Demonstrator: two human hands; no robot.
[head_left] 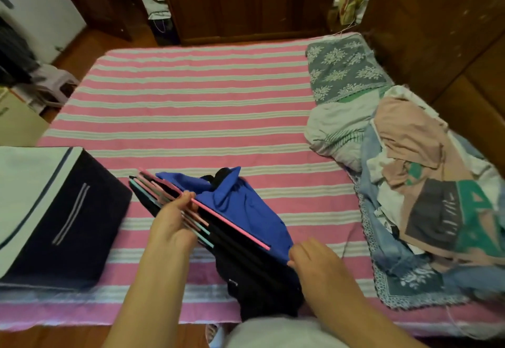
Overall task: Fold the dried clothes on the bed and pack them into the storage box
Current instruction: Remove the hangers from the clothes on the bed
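My left hand (175, 222) grips a tilted folding board (202, 216); blue shirt (246, 205) lies on it. Right hand (317, 263) pinches the shirt's hem. Storage box (68, 219) on bed (191, 107), left, contents unseen. Clothes pile (426, 183) heaped right.

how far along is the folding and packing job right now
Early, it seems. Nothing clearly looks packed: the dark storage box sits at the left, its inside unseen. In hand: the left hand grips a black folding board with pink edges carrying a blue garment, whose edge the right hand holds. Left: the clothes pile at the right.
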